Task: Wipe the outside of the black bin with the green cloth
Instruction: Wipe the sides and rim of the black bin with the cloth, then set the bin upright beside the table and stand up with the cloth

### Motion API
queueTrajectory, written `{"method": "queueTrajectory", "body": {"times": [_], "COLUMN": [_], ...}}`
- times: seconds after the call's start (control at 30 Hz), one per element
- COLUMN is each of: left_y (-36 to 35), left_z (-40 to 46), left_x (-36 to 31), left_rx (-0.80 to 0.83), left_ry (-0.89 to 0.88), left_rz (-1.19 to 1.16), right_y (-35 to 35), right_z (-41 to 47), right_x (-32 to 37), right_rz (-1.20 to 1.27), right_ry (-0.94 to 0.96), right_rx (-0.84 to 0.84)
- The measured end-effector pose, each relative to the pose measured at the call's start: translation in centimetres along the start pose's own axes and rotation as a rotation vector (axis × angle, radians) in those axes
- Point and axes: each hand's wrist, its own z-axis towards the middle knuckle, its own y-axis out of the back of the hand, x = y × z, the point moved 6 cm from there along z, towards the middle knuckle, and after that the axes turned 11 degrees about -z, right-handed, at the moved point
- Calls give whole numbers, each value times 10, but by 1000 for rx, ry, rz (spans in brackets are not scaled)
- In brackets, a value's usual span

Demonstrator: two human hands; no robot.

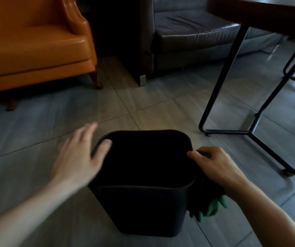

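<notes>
The black bin (143, 207) stands upright on the tiled floor, seen from above with its dark inside open. My right hand (216, 166) is at the bin's right rim, thumb over the edge, shut on the green cloth (211, 207), which hangs down against the bin's right outer side. My left hand (79, 157) is open at the bin's left rim, fingers spread and blurred; the thumb lies over the rim, and I cannot tell whether it touches.
An orange leather armchair (36, 45) stands at the back left and a dark sofa (196, 36) behind the bin. A dark table (261, 13) on thin black metal legs (221, 81) stands to the right. Grey tiled floor (36, 125) surrounds the bin.
</notes>
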Motion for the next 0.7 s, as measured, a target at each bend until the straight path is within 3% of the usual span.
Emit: {"method": "queueTrajectory", "body": {"times": [0.07,0.17,0.3,0.7], "left_y": [-1,-23,-39,-49], "left_z": [1,-12,-13,5], "left_x": [46,62,32,19], "left_rx": [99,246,260,252], "left_ry": [367,563,481,445], "left_rz": [-25,-309,-574,-649], "right_y": [2,1,1,-6], "right_z": [0,0,1,24], "right_x": [-6,-13,-14,-17], "right_rz": [-22,-60,-81,12], "right_ry": [2,16,81,71], "right_rx": [3,20,24,-32]}}
